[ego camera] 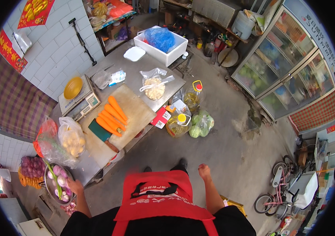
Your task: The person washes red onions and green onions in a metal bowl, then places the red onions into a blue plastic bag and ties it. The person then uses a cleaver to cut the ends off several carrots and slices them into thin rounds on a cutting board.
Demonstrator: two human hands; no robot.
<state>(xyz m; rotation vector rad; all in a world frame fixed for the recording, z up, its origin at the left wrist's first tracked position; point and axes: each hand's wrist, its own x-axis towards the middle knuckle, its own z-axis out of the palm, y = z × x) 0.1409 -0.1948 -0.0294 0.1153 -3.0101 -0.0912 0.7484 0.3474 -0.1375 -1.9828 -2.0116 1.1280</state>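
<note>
My left hand (75, 186) reaches over the near rim of a round metal bowl (48, 191) at the lower left; I cannot tell whether it grips the rim. Purple and white onions (62, 180), garlic bulbs and green scallion stalks (56, 177) fill the bowl. My right hand (204, 171) hangs over the floor with curled fingers and nothing visible in it. Several peeled carrots (112, 113) lie on a wooden cutting board (132, 103). Beside them is a cleaver with a dark blade (99, 129) and a wooden handle (112, 146).
A digital scale (83, 109) bears a yellow plate (73, 88). Plastic bags of produce (72, 138) line the steel table (167, 101). A white foam box (167, 56) stands at its far end. Oil jugs (178, 126) and bagged cabbages (202, 124) sit on the floor before a glass-door fridge (276, 56).
</note>
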